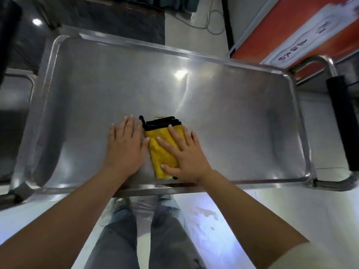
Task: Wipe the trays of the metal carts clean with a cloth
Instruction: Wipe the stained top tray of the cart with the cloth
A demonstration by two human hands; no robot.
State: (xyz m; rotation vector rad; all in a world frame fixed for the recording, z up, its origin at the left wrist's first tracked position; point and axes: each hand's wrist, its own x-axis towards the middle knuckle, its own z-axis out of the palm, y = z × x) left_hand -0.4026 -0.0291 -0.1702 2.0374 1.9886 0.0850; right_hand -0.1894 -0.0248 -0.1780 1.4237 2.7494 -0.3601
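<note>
A shiny metal cart tray (223,98) fills the middle of the head view, its rim running all round. A folded yellow cloth with a black edge (159,146) lies flat on the tray near the front rim. My right hand (184,152) presses flat on the cloth's right half with straight, spread fingers. My left hand (126,144) lies flat on the bare tray just left of the cloth, its thumb at the cloth's edge.
The cart's handle with a black grip (342,121) stands at the right end. A second metal cart (15,98) sits at the left. An orange-and-white sign (303,35) and cables on the floor lie beyond. My legs stand below the front rim.
</note>
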